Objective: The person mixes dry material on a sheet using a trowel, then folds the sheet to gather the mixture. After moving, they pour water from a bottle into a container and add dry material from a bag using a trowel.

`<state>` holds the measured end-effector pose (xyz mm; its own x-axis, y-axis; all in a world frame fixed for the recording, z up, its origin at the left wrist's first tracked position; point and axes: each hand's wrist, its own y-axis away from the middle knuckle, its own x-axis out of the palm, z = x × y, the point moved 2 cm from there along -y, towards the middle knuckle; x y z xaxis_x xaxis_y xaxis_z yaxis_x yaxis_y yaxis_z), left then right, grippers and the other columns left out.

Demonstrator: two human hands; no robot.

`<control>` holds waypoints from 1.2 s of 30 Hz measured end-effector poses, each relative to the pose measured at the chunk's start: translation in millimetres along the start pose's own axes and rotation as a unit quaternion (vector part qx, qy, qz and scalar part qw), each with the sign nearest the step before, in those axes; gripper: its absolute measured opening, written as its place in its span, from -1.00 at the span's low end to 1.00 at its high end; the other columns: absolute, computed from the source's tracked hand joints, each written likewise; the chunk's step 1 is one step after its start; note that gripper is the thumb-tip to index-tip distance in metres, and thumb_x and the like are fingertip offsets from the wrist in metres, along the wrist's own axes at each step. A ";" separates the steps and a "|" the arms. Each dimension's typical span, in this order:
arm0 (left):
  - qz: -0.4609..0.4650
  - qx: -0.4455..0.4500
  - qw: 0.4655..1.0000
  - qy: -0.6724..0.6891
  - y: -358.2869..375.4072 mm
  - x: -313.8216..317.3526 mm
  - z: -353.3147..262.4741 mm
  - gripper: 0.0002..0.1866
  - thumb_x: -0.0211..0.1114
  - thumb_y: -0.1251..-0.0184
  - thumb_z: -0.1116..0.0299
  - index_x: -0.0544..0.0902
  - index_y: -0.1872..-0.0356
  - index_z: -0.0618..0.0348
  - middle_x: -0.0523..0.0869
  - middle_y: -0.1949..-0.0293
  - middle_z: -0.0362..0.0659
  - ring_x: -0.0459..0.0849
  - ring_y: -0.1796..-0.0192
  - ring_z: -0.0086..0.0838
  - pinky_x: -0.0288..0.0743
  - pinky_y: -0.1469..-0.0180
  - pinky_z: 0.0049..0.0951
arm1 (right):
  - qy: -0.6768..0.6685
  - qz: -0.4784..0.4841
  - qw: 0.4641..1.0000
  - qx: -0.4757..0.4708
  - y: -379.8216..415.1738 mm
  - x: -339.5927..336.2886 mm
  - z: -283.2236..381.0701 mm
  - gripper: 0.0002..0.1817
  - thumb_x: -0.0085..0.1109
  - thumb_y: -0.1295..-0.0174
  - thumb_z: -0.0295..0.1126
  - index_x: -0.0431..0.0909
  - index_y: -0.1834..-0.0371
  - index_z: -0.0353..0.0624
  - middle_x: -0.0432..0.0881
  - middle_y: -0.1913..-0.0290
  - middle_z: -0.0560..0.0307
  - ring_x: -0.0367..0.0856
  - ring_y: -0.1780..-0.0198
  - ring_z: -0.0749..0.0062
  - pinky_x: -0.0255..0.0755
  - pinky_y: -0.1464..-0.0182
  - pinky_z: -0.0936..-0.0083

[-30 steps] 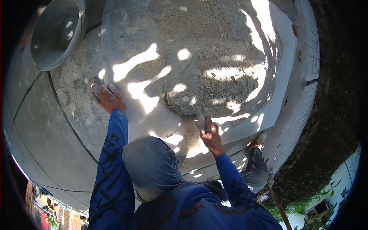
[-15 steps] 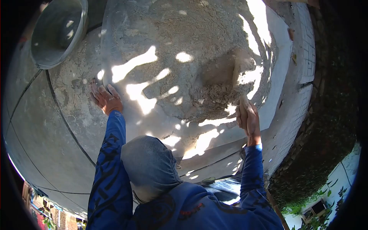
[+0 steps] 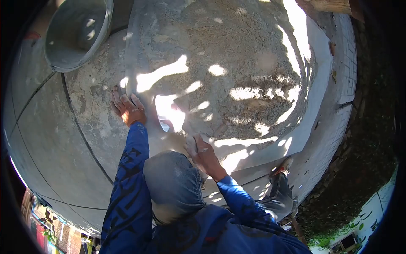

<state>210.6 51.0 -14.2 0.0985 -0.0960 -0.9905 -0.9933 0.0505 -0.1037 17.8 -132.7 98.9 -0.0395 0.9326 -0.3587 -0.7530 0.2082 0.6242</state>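
Note:
My left hand [image 3: 129, 111] lies flat, fingers spread, across the left edge of a pale sheet [image 3: 315, 101] on the concrete floor. A broad heap of grey, sandy mortar mix [image 3: 203, 46] covers much of the sheet. My right hand [image 3: 206, 156] is closed around the handle of a trowel, low at the heap's near edge. The trowel's blade [image 3: 170, 113] points away to the left over the sheet, brightly sunlit. Most of the handle is hidden by my fingers.
A grey tub [image 3: 78, 36] stands at the upper left. Dark grooves [image 3: 72, 106] cross the concrete floor. My bent knee [image 3: 171, 182] is close between my arms. Along the right run a pale kerb [image 3: 344, 116] and dark ground [image 3: 374, 127]. A wooden piece [image 3: 332, 5] shows at the top right.
My right hand has drawn the trowel from the right part of the heap leftward and nearer to me. A rough furrowed patch shows there now. My left hand stays on the sheet's edge.

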 end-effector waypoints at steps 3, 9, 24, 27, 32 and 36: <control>0.000 -0.002 1.000 0.010 1.0 -2.2 1.0 -0.57 -0.08 -0.43 0.19 0.48 0.05 0.45 0.21 -0.39 0.13 0.07 -0.49 -0.08 -0.12 -0.50 -0.01 | 0.011 -0.047 0.998 0.039 -24.4 18.5 -6.2 -0.65 0.12 -0.32 -0.23 0.32 0.01 -0.22 0.58 0.41 -0.27 0.61 0.33 -0.16 0.43 0.31 0.18; 0.004 0.009 1.000 -0.011 2.0 0.7 -0.3 -0.48 -0.19 -0.48 0.11 0.47 -0.01 0.47 0.20 -0.40 0.09 0.09 -0.48 -0.11 -0.11 -0.50 -0.03 | -0.192 -0.199 0.951 0.138 -59.9 -57.9 -18.3 -0.66 0.11 -0.35 -0.09 0.35 0.22 -0.15 0.36 0.70 0.25 0.31 0.77 0.61 0.16 0.75 0.59; -0.015 0.007 1.000 -0.009 5.2 6.8 6.5 -0.53 -0.16 -0.48 0.13 0.50 0.12 0.42 0.26 -0.35 0.18 0.11 -0.48 -0.05 -0.08 -0.49 0.01 | -0.448 -0.199 0.865 0.102 13.2 -210.5 -6.8 -0.65 -0.11 -0.43 -0.07 0.40 0.20 -0.17 0.41 0.56 0.19 0.33 0.74 0.60 0.19 0.76 0.70; 0.004 0.007 1.000 -0.018 5.4 6.0 7.0 -0.55 -0.14 -0.47 0.13 0.49 0.10 0.42 0.31 -0.28 0.30 0.11 -0.47 0.02 -0.11 -0.50 0.05 | -0.486 -0.241 0.838 0.064 25.6 -211.3 -0.5 -0.66 -0.19 -0.46 -0.06 0.37 0.10 -0.12 0.41 0.54 0.21 0.33 0.74 0.64 0.22 0.79 0.68; 0.060 -0.029 0.996 -0.059 10.5 17.8 15.7 -0.48 -0.20 -0.51 0.08 0.41 -0.11 0.39 0.42 -0.17 0.30 0.21 -0.41 0.03 -0.14 -0.50 0.03 | -0.449 -0.273 0.848 0.068 17.5 -150.4 21.6 -0.73 -0.17 -0.44 -0.15 0.33 0.05 -0.12 0.41 0.52 0.19 0.37 0.71 0.57 0.26 0.76 0.66; 0.057 -0.036 0.998 -0.020 15.1 31.9 20.9 -0.57 -0.11 -0.45 0.17 0.47 0.05 0.42 0.36 -0.24 0.29 0.14 -0.45 0.04 -0.15 -0.51 0.05 | -0.270 -0.069 0.954 0.108 -46.4 -53.3 50.7 -0.69 -0.04 -0.40 -0.17 0.32 0.02 -0.19 0.50 0.50 0.10 0.51 0.62 0.42 0.41 0.62 0.49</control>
<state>199.9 69.5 -49.3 -0.0145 -0.0543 -0.9984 -0.9998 -0.0138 0.0152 88.2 -177.1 124.3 0.4395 0.8952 -0.0741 -0.5706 0.3419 0.7467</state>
